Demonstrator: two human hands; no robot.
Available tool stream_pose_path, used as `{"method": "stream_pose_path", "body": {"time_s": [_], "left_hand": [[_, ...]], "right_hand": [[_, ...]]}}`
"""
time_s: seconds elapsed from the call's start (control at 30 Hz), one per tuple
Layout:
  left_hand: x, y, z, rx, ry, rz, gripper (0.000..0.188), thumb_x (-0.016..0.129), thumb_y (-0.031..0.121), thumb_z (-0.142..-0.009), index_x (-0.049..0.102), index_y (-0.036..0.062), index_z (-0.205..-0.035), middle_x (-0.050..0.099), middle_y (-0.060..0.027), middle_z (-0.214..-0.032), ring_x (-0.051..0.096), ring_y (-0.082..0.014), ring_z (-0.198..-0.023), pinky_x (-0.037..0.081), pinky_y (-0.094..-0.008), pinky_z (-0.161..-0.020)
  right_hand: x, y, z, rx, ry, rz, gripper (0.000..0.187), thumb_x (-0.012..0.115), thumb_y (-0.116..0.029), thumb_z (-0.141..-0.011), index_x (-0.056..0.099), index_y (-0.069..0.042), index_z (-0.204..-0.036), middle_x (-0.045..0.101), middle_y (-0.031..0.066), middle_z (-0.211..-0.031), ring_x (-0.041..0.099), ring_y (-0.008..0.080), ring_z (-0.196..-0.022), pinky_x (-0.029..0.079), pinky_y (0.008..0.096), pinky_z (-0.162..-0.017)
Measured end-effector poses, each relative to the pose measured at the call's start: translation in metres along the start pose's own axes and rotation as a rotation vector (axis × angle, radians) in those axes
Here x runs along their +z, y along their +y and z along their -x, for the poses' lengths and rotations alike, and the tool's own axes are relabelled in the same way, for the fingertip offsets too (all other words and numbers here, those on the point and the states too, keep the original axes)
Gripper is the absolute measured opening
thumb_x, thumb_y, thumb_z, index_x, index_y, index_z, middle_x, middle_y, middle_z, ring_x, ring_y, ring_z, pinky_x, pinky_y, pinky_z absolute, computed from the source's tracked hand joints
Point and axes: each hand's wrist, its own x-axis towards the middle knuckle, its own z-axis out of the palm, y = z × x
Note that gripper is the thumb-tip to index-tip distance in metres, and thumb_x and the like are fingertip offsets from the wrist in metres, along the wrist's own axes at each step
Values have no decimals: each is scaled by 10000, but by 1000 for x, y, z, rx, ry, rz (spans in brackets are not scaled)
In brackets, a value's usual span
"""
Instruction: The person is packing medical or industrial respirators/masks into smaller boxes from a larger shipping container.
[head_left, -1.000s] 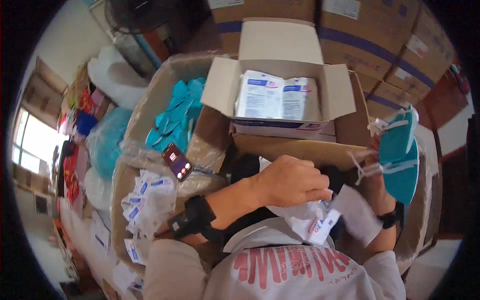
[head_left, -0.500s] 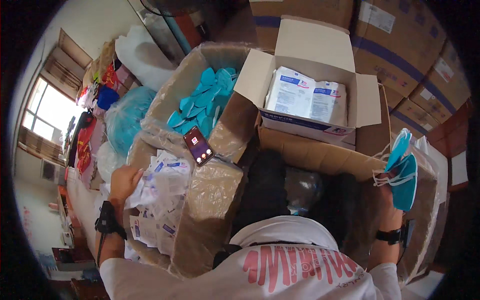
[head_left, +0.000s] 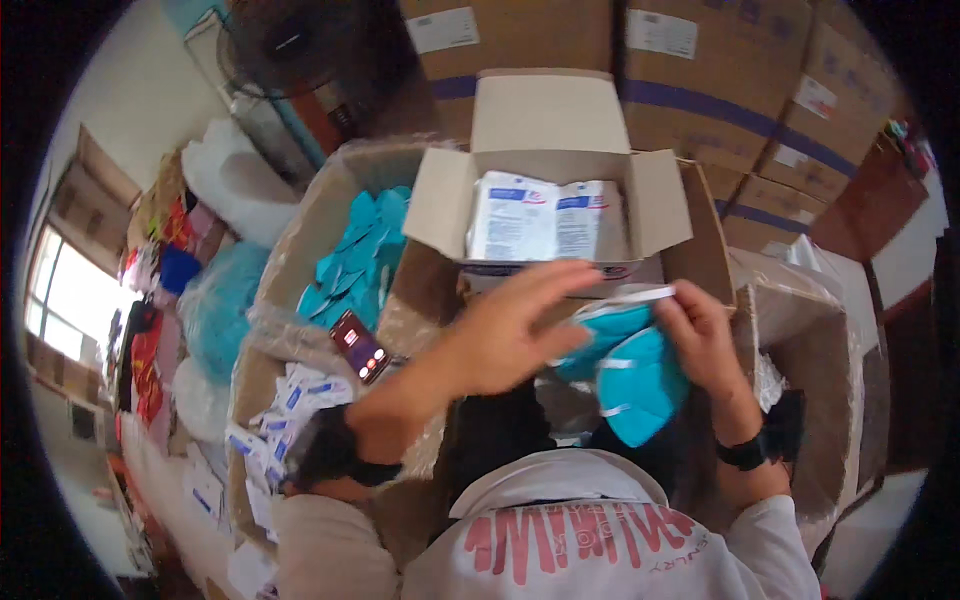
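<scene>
In front of my body, my right hand (head_left: 702, 335) pinches two teal cup-shaped face masks (head_left: 640, 385) by their white straps and top edge. My left hand (head_left: 505, 330) is raised just left of them, slightly blurred, its fingers stretched out and thumb apart. The thumb is close to the rear mask; whether it touches cannot be made out. Beyond both hands stands an open white carton (head_left: 650, 265) holding white-and-blue sealed packets (head_left: 515, 220).
Loose teal masks (head_left: 360, 255) fill a plastic-lined box at the left. Nearer lies a box of small white packets (head_left: 300, 400). A lit phone (head_left: 358, 346) rests on the box edge. Another lined carton (head_left: 810, 400) is on my right; large brown cartons (head_left: 720, 80) are stacked behind.
My left hand has left the small-packet box and come to the middle, opening out. My right hand has brought the masks leftward from the far right. The whole view has shifted.
</scene>
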Motion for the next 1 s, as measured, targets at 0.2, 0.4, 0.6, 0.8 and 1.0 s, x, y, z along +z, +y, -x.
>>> {"method": "stream_pose_path", "body": {"time_s": [0.2,0.4,0.6,0.8,1.0], "left_hand": [[53,-16,-38,-407,-381,330,463,609,226,-799,464,79,-1214,454,-175,-1240,504,-322,-1071,391,-336,-908],[65,-11,-31,115,200,-169,423,612,173,-781,501,54,-1172,498,-162,-1196,474,-322,-1089,360,-397,-918],[72,-12,-35,-226,-144,120,483,634,187,-752,482,91,-1200,559,-137,-1088,498,-296,-1058,353,-386,-926],[81,-18,-44,166,93,-61,502,633,194,-752,470,84,-1214,562,-129,-1069,487,-297,-1057,342,-390,-918],[75,-21,-43,5,-111,-66,428,631,193,-751,526,98,-1155,565,-124,-1008,498,-306,-993,363,-374,-859]], "right_hand": [[-4,-1,9,-9,56,104,170,553,-170,-860,565,0,-849,556,79,-671,505,128,-606,414,260,-561],[-7,22,15,38,136,160,174,569,-185,-850,574,-11,-857,572,118,-679,536,169,-585,423,289,-538],[-10,11,11,-98,66,321,157,608,-175,-814,580,-38,-886,566,147,-680,547,262,-555,428,321,-513],[-10,11,5,-197,21,404,174,629,-174,-783,584,-56,-901,580,135,-709,567,307,-619,443,353,-534],[-12,9,2,-295,15,388,151,633,-174,-771,597,-61,-863,587,119,-715,574,305,-636,449,359,-541]]}}
